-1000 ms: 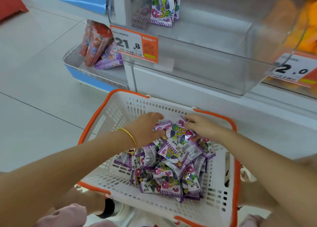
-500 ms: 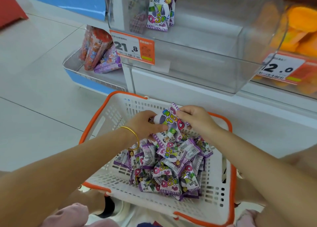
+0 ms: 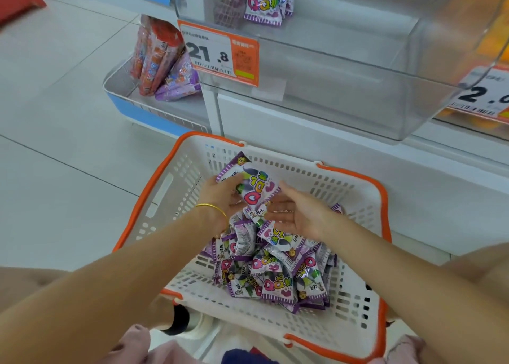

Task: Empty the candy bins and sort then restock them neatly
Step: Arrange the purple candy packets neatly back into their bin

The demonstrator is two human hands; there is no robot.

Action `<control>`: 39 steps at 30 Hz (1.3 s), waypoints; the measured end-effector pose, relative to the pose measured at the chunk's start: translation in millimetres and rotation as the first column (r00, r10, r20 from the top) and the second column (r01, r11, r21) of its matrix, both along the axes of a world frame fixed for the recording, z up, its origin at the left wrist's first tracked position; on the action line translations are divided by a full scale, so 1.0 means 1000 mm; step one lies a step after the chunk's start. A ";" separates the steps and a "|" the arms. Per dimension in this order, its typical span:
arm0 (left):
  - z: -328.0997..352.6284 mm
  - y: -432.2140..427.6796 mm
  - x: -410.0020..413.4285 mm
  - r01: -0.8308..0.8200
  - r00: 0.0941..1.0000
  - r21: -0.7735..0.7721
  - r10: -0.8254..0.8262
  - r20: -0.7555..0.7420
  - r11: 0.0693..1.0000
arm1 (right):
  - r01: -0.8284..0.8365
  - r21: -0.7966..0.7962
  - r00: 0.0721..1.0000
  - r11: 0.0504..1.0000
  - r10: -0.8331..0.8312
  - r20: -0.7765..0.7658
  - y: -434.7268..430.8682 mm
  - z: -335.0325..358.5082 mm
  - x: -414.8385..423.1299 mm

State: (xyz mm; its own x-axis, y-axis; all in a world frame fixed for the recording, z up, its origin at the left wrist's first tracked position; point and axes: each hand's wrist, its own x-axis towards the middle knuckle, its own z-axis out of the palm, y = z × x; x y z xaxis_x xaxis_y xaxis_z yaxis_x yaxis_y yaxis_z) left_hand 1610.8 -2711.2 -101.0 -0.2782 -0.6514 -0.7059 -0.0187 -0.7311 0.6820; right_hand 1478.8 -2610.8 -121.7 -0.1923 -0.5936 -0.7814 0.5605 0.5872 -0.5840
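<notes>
Since half a second ago the hands have parted. The left hand [image 3: 220, 195] alone now grips the lifted packet [image 3: 254, 187], and the right hand [image 3: 300, 215] has let go and spread.

Head view: the left fingers curl round the packet's near-left edge and hold it tilted, just above the pile [image 3: 275, 267]. The right hand lies beside it, palm turned inward and fingers nearly straight, their tips under the packet's lower corner. I cannot tell if they touch it. The other purple packets lie heaped below and behind both hands, in the basket [image 3: 143, 198]. Beyond and above the hands stands the clear bin [image 3: 344, 74], almost bare, with a few packets propped at its back left [image 3: 265, 3].

The grip looks thin to me: a glossy wrapper held by one edge could slip, drop back into the heap and undo the sorting, or go over the far rim. Reaching up one-handed could also knock over the propped packets.

Left of the left hand is pale tiled floor [image 3: 55, 143], and beyond it a low blue-fronted shelf with red and purple packs. A price tag [image 3: 217, 55] hangs on the bin front, and orange goods sit far right.
</notes>
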 end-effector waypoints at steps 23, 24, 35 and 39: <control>0.002 -0.001 0.048 0.413 0.887 -0.231 -0.332 0.321 0.881 | -0.428 0.655 0.100 0.623 0.753 -0.650 0.053 -0.101 -0.010; 0.001 0.000 0.050 0.425 0.884 -0.232 -0.345 0.316 0.875 | -0.423 0.625 0.131 0.656 0.727 -0.674 0.052 -0.100 -0.009; -0.023 -0.018 0.033 0.533 0.829 -0.481 -0.315 0.462 0.697 | -0.597 0.183 0.492 0.781 0.536 -0.685 0.007 0.009 -0.018; -0.026 -0.011 0.031 0.579 0.806 -0.471 -0.379 0.455 0.666 | -0.542 0.002 0.613 0.840 0.397 -0.684 0.003 0.022 -0.010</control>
